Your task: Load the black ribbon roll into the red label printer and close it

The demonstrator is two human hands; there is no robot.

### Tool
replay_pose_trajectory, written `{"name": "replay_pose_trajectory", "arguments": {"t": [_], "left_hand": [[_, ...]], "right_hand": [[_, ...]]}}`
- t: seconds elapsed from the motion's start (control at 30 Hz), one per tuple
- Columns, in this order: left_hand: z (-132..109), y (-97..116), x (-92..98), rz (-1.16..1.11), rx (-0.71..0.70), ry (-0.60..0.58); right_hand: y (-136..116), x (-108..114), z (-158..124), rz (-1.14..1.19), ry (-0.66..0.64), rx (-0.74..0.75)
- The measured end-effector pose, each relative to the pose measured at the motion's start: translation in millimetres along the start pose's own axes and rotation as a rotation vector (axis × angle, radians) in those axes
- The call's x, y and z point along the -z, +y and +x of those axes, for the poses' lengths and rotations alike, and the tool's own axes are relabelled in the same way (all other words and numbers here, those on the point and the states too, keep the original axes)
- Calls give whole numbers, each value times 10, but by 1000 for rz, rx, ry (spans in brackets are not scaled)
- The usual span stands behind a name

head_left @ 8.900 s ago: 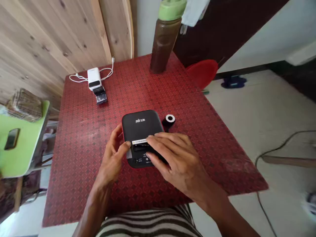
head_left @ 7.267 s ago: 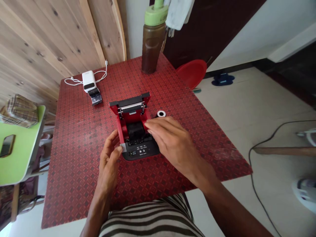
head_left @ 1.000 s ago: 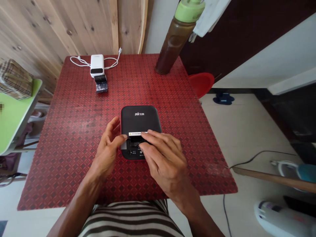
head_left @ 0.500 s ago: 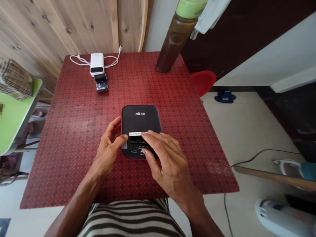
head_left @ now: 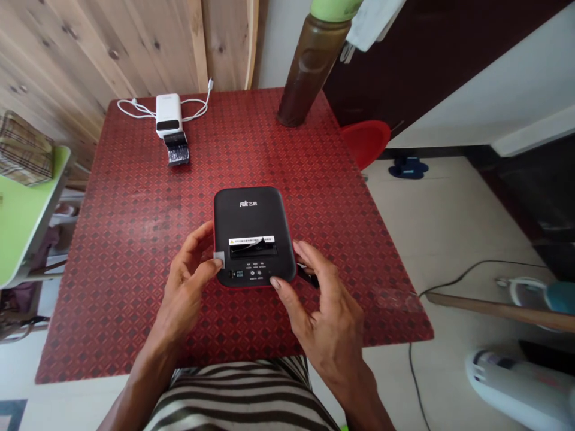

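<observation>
A black printer (head_left: 251,215) with rounded corners and a red rim shows white lettering, a slot with a white warning strip above it, and small buttons near its lower edge. A dark, thin piece sticks up at the slot. My left hand (head_left: 186,275) grips the printer's left side, thumb on a grey patch at the edge. On the opposite side my right hand (head_left: 326,293) holds it, thumb at the lower right corner and fingers along the right edge. A small black item (head_left: 308,275) shows beneath those fingers; its kind is unclear.
On the red patterned table (head_left: 135,287) lie a white power bank (head_left: 169,114) with a white cable (head_left: 197,111) and a black strip (head_left: 178,152) in front of it. A tall brown bottle (head_left: 309,69) stands at the back right. Beside the table is a red stool (head_left: 366,143).
My right hand has moved off the printer's slot to its right edge and lower corner. The slot and buttons are now uncovered. My left hand keeps its hold.
</observation>
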State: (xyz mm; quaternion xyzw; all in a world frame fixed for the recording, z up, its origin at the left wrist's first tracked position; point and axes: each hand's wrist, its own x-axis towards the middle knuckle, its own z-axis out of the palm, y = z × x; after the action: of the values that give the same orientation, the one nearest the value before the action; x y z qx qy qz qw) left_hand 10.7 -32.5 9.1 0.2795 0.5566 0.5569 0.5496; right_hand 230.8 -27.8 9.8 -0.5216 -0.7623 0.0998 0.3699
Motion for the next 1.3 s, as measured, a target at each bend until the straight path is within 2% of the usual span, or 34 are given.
{"name": "replay_pose_trajectory", "arguments": {"t": [0.4,0.57,0.7,0.77,0.87,0.97,1.13,1.2,1.3], "left_hand": [[-25,-42,-104,-7,-17,86],[-16,-64,-103,-23,-38,46],[-26,-61,-90,1,-37,40],[-27,-61,-76,9,-31,37],[-20,-75,-45,20,-42,25],[-7,-119,2,28,-78,-19],[31,-259,112,41,-160,-58],[47,-316,148,47,-175,-54],[61,-360,169,33,-182,-51]], "right_hand": [[31,-64,-17,60,47,-28],[11,-89,-33,125,43,-84],[24,-24,8,141,12,-111],[35,49,93,131,-4,-80],[42,135,330,86,-14,79],[20,90,657,45,-157,227],[-93,-219,1142,-110,-573,273],[-139,-330,1243,-195,-661,288],[-184,-434,1304,-285,-698,312]]}}
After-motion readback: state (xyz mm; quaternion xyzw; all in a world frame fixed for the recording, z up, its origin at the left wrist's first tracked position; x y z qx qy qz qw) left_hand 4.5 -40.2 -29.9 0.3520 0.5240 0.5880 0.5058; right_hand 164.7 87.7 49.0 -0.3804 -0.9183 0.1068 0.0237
